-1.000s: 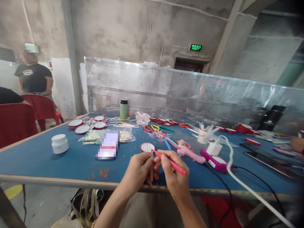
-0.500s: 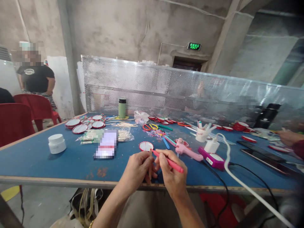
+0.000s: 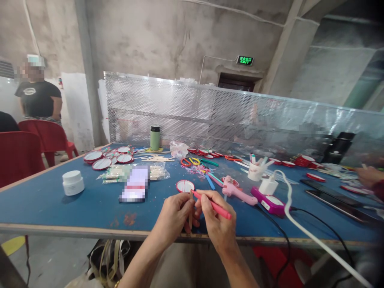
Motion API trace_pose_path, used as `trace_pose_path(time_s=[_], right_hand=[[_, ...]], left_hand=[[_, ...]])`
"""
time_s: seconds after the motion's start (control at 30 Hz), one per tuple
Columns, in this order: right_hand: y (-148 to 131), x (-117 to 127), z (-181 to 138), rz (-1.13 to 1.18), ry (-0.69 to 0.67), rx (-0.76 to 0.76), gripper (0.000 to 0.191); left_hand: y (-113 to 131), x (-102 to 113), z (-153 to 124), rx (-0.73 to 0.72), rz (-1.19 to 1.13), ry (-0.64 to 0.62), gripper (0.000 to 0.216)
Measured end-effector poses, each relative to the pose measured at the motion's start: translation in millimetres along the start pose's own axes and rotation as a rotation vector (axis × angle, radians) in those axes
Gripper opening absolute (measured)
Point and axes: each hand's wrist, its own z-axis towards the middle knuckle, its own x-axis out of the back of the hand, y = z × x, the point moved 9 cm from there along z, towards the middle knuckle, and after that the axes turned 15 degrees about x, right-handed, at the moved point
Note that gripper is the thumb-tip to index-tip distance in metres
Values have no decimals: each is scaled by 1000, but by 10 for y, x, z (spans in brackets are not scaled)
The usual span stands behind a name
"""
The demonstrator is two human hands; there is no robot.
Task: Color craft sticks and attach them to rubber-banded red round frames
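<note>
My left hand (image 3: 177, 211) pinches a flat wooden craft stick (image 3: 190, 216), held upright near the table's front edge. In my right hand (image 3: 218, 216) is a pink marker pen (image 3: 220, 209), gripped for writing, its tip at the upper end of the stick. Just beyond my fingers lies a round white disc with a red rim (image 3: 185, 186). To the right of it are a blue pen-like piece (image 3: 210, 182) and a pink glue gun (image 3: 240, 192). Fingertips of my left hand are partly hidden behind the stick.
On the blue table (image 3: 99, 212) stand a white jar (image 3: 73, 183), a phone (image 3: 135, 184), bagged sticks (image 3: 114, 173), scissors (image 3: 192, 161), a cup of pens (image 3: 255, 171), and a green bottle (image 3: 155, 138). A white cable (image 3: 315, 236) crosses at right. Another person's hand (image 3: 369, 176) is at far right.
Both hands keep nearly the same pose, with the pen tip still at the stick's top. The view has shifted slightly, and the standing person at left appears a little further left.
</note>
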Motion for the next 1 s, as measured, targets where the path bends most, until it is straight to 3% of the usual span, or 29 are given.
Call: trace_pose_path(time_s=[1.0], right_hand=[[0, 1, -4, 21, -6, -8, 21]], left_hand=[[-15, 20, 1, 0, 55, 23, 33]])
